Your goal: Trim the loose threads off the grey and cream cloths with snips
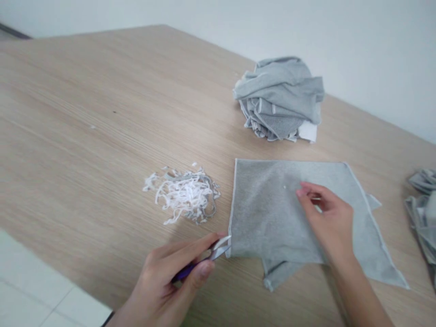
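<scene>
My left hand (173, 277) is closed round a pair of thread snips (218, 250) with a purple handle. The two blades point right and stand slightly apart at the white-stitched left edge of a grey cloth piece (259, 209), near its lower left corner. The cloth lies mostly flat, with a folded part sticking out below its front edge. Over the cloth's middle, my right hand (329, 218) has thumb and forefinger pinched together. Whether anything tiny is between those fingertips, I cannot tell. A small white speck lies on the cloth to their left.
Left of the cloth lies a loose heap of white and grey thread scraps (189, 193). Crumpled grey cloths (281, 97) are piled farther back, near the wall. More grey cloth (422, 213) sits at the right edge. The wooden table (85, 159) ends at lower left above floor tiles.
</scene>
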The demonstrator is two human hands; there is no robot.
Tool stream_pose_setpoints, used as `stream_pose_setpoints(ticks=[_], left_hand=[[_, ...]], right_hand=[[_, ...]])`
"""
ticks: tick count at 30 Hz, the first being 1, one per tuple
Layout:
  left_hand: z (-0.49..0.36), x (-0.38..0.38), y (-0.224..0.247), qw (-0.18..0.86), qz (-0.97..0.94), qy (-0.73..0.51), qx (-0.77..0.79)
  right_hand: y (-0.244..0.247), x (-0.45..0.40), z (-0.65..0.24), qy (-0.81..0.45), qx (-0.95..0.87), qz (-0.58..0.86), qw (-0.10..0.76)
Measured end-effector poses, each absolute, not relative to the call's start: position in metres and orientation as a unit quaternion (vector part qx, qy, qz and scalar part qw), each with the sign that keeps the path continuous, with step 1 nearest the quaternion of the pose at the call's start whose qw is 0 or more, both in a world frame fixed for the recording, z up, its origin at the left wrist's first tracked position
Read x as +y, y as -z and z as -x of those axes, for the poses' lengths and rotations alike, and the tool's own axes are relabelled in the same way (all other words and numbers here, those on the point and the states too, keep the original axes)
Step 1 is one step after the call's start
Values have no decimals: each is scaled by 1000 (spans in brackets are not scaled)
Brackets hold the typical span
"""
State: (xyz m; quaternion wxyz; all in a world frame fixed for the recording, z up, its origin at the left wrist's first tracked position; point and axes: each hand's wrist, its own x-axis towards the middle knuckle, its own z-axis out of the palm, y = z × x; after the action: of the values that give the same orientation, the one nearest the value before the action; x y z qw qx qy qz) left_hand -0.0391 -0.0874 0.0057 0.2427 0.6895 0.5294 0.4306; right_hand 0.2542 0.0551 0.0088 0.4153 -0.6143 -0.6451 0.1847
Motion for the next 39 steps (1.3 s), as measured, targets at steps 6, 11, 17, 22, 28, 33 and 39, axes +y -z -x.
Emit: stream_pose_setpoints(ticks=[6,11,17,22,28,33,39], left_hand=[[45,-89,-8,226,-680,-442,540],[48,-88,-8,238,-663,-462,539],[54,-86,-8,225,-648,-481,546],[69,-84,-14,175,-618,-503,577],[105,-80,-8,96,-522,-525,665],[120,-74,4,68,-483,-523,698],[120,-70,0,60,-521,-511,681]], right_hand=[[16,107,-264,-159,-736,580,310],[25,100,-271,-168,-740,562,329],[30,96,-277,-131,-751,557,331],[14,92,-270,-78,-751,567,328],[-47,70,-225,-79,-766,505,389],[-66,62,-152,-178,-833,392,347],[-44,74,-96,-295,-855,302,301]])
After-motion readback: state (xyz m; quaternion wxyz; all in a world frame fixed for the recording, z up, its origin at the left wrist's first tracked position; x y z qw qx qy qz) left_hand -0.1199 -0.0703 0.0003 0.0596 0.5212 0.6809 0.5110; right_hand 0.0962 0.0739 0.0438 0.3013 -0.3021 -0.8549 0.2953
